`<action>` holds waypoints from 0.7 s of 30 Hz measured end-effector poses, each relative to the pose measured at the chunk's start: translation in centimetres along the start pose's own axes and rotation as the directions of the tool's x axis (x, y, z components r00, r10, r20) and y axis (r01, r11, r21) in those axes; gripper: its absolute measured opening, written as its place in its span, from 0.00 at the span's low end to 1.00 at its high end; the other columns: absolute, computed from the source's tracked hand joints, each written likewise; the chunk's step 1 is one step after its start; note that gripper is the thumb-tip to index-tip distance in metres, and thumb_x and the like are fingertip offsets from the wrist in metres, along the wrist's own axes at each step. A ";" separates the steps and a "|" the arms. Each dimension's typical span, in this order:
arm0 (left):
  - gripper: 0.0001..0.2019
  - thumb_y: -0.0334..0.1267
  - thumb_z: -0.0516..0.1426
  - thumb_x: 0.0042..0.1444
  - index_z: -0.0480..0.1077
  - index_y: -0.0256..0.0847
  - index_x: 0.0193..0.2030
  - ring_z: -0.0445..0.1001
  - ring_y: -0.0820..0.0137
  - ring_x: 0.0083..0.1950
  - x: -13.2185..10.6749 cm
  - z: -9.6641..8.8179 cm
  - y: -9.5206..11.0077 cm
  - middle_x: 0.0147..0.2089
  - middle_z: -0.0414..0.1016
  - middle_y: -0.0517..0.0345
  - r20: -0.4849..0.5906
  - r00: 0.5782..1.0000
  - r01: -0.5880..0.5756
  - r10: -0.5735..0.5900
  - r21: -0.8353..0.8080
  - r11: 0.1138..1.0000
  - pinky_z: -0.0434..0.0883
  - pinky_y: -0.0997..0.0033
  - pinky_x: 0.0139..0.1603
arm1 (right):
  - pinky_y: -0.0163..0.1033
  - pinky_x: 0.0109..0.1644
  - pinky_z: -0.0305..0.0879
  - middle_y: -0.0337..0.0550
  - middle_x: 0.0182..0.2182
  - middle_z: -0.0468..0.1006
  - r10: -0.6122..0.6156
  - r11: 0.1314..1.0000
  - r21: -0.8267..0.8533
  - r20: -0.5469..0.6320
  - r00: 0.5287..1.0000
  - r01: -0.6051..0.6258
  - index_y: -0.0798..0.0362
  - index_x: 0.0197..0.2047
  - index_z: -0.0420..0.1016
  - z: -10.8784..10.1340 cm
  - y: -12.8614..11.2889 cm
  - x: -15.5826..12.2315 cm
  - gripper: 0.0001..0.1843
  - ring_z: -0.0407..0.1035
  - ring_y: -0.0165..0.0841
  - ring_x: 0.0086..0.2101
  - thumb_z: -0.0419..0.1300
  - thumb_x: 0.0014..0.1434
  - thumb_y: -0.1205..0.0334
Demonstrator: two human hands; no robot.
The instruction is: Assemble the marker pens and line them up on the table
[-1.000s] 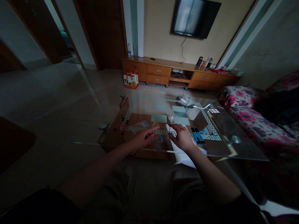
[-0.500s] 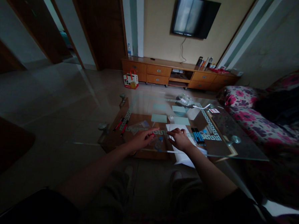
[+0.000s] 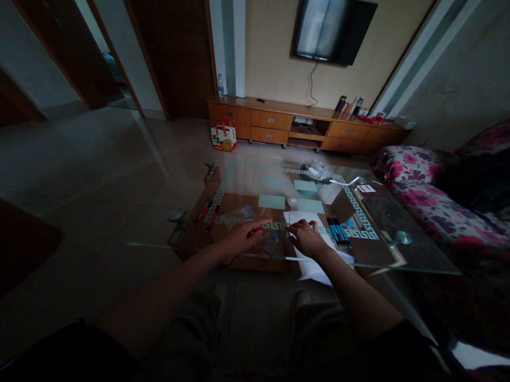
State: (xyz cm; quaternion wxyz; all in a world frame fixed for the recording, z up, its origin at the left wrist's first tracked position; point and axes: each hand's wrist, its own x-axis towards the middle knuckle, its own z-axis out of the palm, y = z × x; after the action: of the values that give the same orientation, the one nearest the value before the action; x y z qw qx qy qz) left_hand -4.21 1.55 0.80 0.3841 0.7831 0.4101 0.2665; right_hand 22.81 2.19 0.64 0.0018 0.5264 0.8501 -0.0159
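My left hand (image 3: 240, 237) rests on the glass coffee table (image 3: 405, 253), its index finger stretched toward the right, and a small red thing, probably a pen, shows under its fingers. Lying on a white sheet of paper (image 3: 314, 269), my right hand (image 3: 307, 237) has its fingers curled at the sheet's far left corner. A row of blue and black pens (image 3: 337, 232) lies just right of that hand. Pale green notes (image 3: 272, 201) sit a little beyond both hands.
Red and black pens (image 3: 206, 212) lie at the table's left end. A crumpled bag (image 3: 316, 170) sits at the far side. A flowered sofa (image 3: 434, 206) stands on the right. A wooden TV cabinet (image 3: 301, 126) and a red-and-white box (image 3: 223, 137) lie across the tiled floor.
My right hand has come down from holding the paper's corner lifted and now presses the sheet flat on the glass. My left hand has barely moved.
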 end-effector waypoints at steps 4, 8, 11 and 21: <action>0.24 0.43 0.49 0.66 0.61 0.45 0.68 0.71 0.75 0.29 0.0 0.0 0.0 0.34 0.74 0.60 0.009 1.000 0.005 -0.005 0.012 1.000 0.68 0.77 0.32 | 0.57 0.57 0.48 0.52 0.50 0.76 0.002 1.000 -0.001 0.009 1.000 -0.002 0.47 0.56 0.73 0.0 -0.1 0.0 0.18 0.61 0.46 0.52 0.52 0.66 0.60; 0.24 0.43 0.49 0.66 0.61 0.45 0.68 0.71 0.76 0.28 0.0 0.0 0.1 0.35 0.75 0.60 0.012 1.000 0.002 -0.002 0.008 1.000 0.68 0.77 0.32 | 0.57 0.56 0.48 0.52 0.50 0.76 -0.003 1.000 0.000 0.006 1.000 0.003 0.47 0.56 0.73 -0.1 -0.2 0.0 0.17 0.61 0.46 0.51 0.53 0.66 0.60; 0.24 0.43 0.49 0.66 0.61 0.47 0.68 0.72 0.75 0.29 0.0 0.0 0.1 0.36 0.75 0.60 -0.001 1.000 -0.013 0.013 0.008 1.000 0.69 0.76 0.33 | 0.56 0.56 0.49 0.52 0.49 0.76 -0.009 1.000 0.009 -0.002 1.000 0.009 0.48 0.55 0.73 -0.2 -0.1 -0.1 0.17 0.62 0.45 0.51 0.53 0.66 0.60; 0.23 0.43 0.49 0.66 0.62 0.47 0.67 0.72 0.75 0.29 0.1 0.1 -0.2 0.38 0.76 0.57 0.007 1.000 -0.008 0.007 0.019 1.000 0.68 0.76 0.32 | 0.54 0.55 0.50 0.52 0.50 0.76 -0.001 1.000 0.020 0.010 1.000 0.001 0.48 0.56 0.73 0.0 0.1 -0.1 0.18 0.62 0.46 0.51 0.53 0.65 0.60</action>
State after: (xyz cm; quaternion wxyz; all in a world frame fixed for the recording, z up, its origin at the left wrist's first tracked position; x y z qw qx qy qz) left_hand -4.21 1.67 0.58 0.3769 0.7892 0.4084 0.2614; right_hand 22.96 2.18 0.61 0.0006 0.5258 0.8502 -0.0272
